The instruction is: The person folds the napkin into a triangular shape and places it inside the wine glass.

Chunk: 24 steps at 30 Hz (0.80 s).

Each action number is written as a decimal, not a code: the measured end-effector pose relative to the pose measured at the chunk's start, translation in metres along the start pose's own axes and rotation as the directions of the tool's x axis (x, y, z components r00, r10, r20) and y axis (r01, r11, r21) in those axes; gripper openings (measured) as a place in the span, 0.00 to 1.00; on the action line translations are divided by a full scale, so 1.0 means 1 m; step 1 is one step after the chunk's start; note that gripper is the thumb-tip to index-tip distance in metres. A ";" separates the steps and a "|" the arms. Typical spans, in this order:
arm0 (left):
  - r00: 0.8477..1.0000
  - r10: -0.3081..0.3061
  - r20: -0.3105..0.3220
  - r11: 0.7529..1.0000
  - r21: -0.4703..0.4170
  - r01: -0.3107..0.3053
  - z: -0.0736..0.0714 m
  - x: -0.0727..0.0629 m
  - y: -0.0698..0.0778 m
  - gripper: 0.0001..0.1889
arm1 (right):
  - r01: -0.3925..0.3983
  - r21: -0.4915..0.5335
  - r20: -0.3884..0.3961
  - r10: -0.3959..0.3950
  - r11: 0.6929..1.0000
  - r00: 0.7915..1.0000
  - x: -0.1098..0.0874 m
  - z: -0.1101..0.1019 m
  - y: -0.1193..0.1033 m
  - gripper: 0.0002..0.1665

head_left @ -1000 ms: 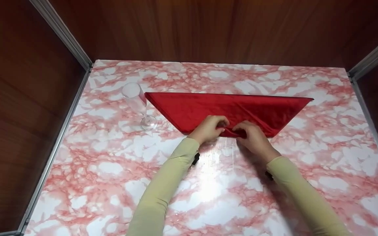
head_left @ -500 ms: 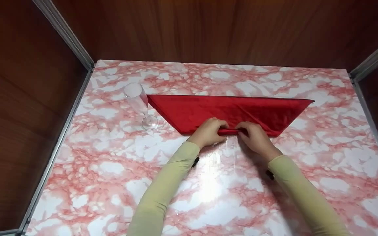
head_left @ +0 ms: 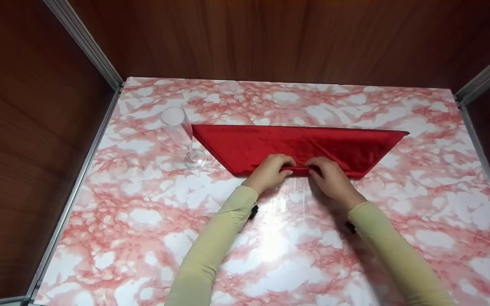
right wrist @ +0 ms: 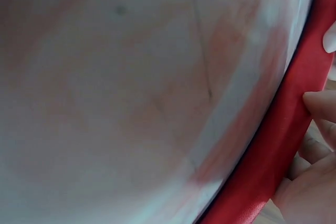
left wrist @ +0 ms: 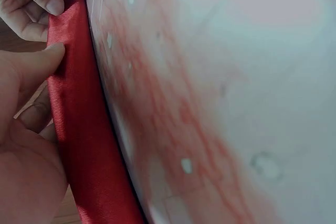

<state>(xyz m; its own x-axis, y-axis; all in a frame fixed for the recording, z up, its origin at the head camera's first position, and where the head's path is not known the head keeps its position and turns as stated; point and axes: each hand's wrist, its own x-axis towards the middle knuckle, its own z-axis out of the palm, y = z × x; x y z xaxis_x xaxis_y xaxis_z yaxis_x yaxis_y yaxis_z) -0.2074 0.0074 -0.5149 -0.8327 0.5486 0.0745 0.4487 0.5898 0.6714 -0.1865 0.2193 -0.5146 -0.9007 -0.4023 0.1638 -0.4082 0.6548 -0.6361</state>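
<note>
A red satin napkin [head_left: 262, 142], folded into a wide trapezoid, lies on the table with its long side away from me. Along the middle of its short near edge, a narrow strip is turned up. My left hand [head_left: 268, 173] pinches that strip, thumb in front and fingers behind. Just to its right, my right hand [head_left: 334, 180] pinches the same strip in the same way. From the left wrist, the folded band [left wrist: 84, 124] runs smooth and flat under my thumb [left wrist: 44, 64]. The right wrist view shows the band with my right thumb [right wrist: 320, 102] on it.
A clear champagne flute [head_left: 178, 125] stands upright close to the napkin's left corner. The table [head_left: 143, 238] has a pink and white marbled top. Dark wood panels [head_left: 270, 42] wall it in at the back and sides.
My fingers have turned the near edge of the napkin over, and the bunched fabric between my hands has become a straight narrow strip. The napkin has shifted slightly in view; the flute stays beside it.
</note>
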 end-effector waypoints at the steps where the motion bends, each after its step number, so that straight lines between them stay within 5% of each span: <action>1: 1.000 -0.003 -0.002 1.000 -0.009 0.003 0.000 0.000 0.000 0.08 | -0.001 -0.004 -0.007 0.001 1.000 1.000 0.000 0.000 0.000 0.10; 13: 0.999 -0.054 -0.008 0.995 -0.090 0.053 -0.001 0.000 -0.002 0.10 | 0.089 0.036 -0.134 -0.084 0.995 0.987 -0.002 -0.004 0.000 0.16; 24: 0.998 -0.066 -0.019 0.987 -0.147 0.062 -0.001 0.001 -0.004 0.11 | 0.060 0.069 -0.043 -0.057 0.996 0.997 -0.002 0.003 0.000 0.19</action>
<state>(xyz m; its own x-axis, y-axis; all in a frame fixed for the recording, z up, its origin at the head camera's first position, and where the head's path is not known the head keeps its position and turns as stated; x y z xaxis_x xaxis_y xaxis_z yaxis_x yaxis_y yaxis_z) -0.2100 0.0052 -0.5168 -0.8663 0.4975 0.0441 0.3435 0.5293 0.7758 -0.1844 0.2182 -0.5167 -0.8814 -0.4113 0.2324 -0.4505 0.5836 -0.6756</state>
